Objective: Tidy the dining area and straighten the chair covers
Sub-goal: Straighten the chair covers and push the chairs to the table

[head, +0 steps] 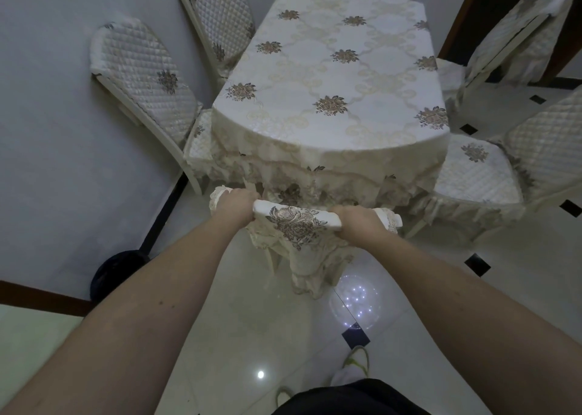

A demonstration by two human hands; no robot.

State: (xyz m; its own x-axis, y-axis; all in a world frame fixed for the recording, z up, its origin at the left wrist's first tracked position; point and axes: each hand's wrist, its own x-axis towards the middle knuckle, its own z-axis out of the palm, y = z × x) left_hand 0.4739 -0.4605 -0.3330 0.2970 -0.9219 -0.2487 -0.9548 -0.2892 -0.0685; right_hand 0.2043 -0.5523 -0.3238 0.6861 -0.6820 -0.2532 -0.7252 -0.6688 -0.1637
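A chair stands at the near end of the dining table [330, 77], its back wrapped in a cream chair cover [296, 222] with a brown flower pattern and a lace frill hanging toward the floor. My left hand [234, 205] grips the top left corner of the covered chair back. My right hand [357, 221] grips the top right corner. The chair's seat is hidden under the tablecloth's lace skirt.
Two quilted-cover chairs [141, 74] [217, 14] stand along the left wall, and two more [516, 36] [478, 169] on the right. A dark round object [118, 273] sits on the floor by the left wall. The tiled floor [252, 320] is glossy around my feet.
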